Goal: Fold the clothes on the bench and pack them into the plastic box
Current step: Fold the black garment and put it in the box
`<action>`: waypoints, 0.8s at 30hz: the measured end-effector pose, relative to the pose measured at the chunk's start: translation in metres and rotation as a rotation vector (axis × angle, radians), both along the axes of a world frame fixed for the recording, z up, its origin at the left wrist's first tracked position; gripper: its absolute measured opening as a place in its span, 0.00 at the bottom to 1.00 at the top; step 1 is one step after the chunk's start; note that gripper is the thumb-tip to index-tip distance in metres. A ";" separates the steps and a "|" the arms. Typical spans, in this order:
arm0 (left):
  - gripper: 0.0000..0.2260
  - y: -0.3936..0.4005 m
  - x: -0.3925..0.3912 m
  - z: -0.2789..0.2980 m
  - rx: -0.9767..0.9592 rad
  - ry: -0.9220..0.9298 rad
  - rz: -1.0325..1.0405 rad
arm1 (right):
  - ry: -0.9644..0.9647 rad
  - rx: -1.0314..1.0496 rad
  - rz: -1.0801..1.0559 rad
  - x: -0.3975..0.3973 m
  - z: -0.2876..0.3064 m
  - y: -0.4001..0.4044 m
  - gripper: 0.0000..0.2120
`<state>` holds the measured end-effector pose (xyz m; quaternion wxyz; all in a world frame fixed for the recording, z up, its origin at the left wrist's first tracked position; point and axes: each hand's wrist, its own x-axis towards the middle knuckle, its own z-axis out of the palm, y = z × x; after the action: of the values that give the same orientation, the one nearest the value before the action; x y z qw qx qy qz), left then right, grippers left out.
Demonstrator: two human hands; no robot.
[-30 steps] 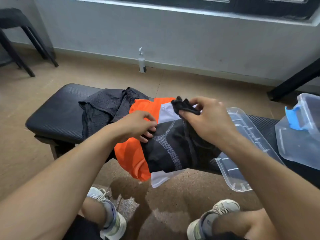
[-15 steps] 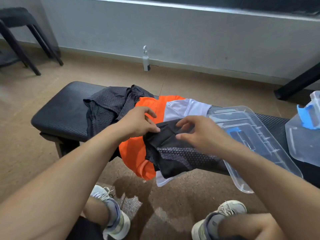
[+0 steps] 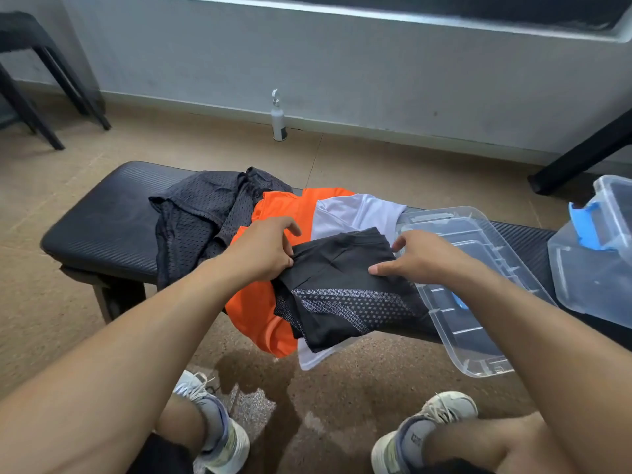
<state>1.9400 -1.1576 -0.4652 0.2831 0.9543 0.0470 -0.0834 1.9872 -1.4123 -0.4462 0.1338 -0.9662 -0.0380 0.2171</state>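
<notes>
A folded black garment [image 3: 345,289] with a grey dotted stripe lies on top of an orange garment [image 3: 256,309] and a white garment [image 3: 355,213] on the black bench [image 3: 102,227]. My left hand [image 3: 263,248] pinches the black garment's left edge with curled fingers. On its right edge rests my right hand [image 3: 420,258], thumb and fingers spread flat. A crumpled grey mesh garment [image 3: 198,213] lies further left. The clear plastic box [image 3: 588,278] with a blue handle stands at the bench's right end.
A clear plastic lid [image 3: 478,367] lies on the bench right beside the black garment, jutting over the front edge. A spray bottle [image 3: 278,118] stands by the wall. Black chair legs [image 3: 51,97] are at the far left. My shoes are on the floor below.
The black garment's top was folded down and laid flat. My right hand let go of the bunched fabric and moved to the right edge; my left hand shifted to the left edge.
</notes>
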 end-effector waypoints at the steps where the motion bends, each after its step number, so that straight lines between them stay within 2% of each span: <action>1: 0.21 -0.001 0.000 0.000 0.002 0.006 -0.005 | -0.007 -0.026 0.005 0.002 -0.003 0.001 0.29; 5: 0.22 -0.003 -0.001 0.000 0.048 0.005 -0.010 | -0.040 -0.081 0.012 0.007 -0.014 0.004 0.30; 8: 0.21 -0.005 0.000 0.000 0.068 -0.027 -0.005 | -0.074 -0.124 0.035 0.008 -0.015 0.009 0.25; 11: 0.21 -0.010 0.001 0.004 -0.054 -0.158 0.018 | -0.163 -0.159 0.110 0.000 -0.004 0.014 0.19; 12: 0.25 -0.012 0.000 0.007 -0.109 -0.196 0.007 | -0.203 -0.107 0.146 -0.003 0.001 0.014 0.17; 14: 0.36 -0.015 -0.002 0.013 -0.195 -0.222 -0.072 | -0.252 0.139 0.210 -0.010 0.011 0.011 0.14; 16: 0.43 -0.019 -0.005 0.020 -0.276 -0.196 -0.174 | -0.186 0.476 0.268 -0.017 0.020 0.007 0.14; 17: 0.44 -0.021 -0.007 0.023 -0.314 -0.184 -0.219 | -0.111 0.640 0.294 -0.020 0.026 0.005 0.13; 19: 0.34 -0.025 -0.009 0.029 -0.433 -0.176 -0.287 | -0.019 0.833 0.322 -0.024 0.033 0.002 0.14; 21: 0.18 -0.031 -0.012 0.037 -0.577 -0.176 -0.308 | -0.034 0.876 0.312 -0.025 0.042 -0.002 0.14; 24: 0.12 -0.039 -0.014 0.043 -0.714 -0.236 -0.246 | 0.003 0.821 0.250 -0.018 0.055 -0.017 0.20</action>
<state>1.9257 -1.1965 -0.4224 0.5886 0.7973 -0.1324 -0.0174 1.9692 -1.4290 -0.3915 0.4800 -0.8204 -0.2378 0.2000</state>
